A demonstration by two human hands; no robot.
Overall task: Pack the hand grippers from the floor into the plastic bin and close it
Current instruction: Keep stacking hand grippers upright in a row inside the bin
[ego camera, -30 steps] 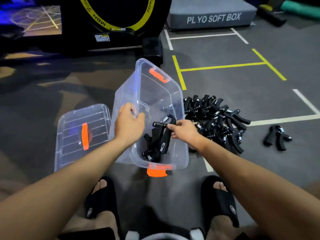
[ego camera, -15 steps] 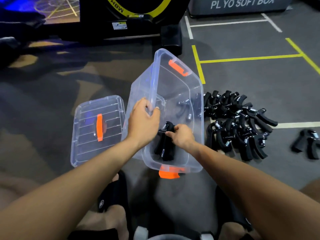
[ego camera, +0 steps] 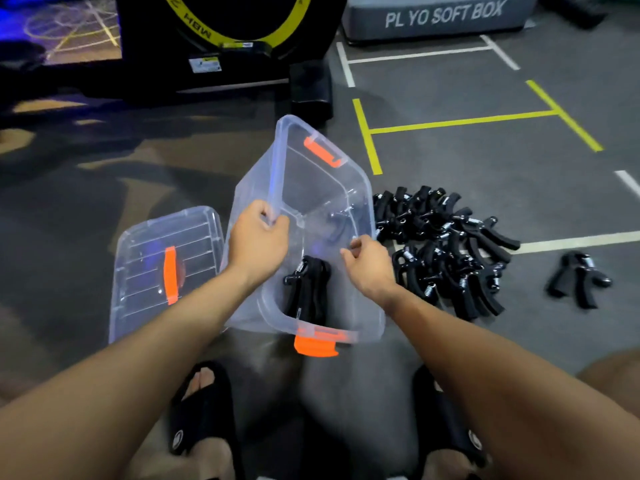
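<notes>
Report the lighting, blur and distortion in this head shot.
Head view: dim room, blue glow at top left; motion blur softens the plastic bin, left hand and right hand; wide-angle lens stretches the forearms at the bottom corners.

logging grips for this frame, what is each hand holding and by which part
The left hand grips the plastic bin by its left rim. The right hand, fingers loosely curled, holds nothing, above the bin's right edge.

Both bare forearms reach forward and down. The left hand (ego camera: 258, 242) is curled in a grip, while the right hand (ego camera: 370, 266) hangs empty (fingers loosely bent).
</notes>
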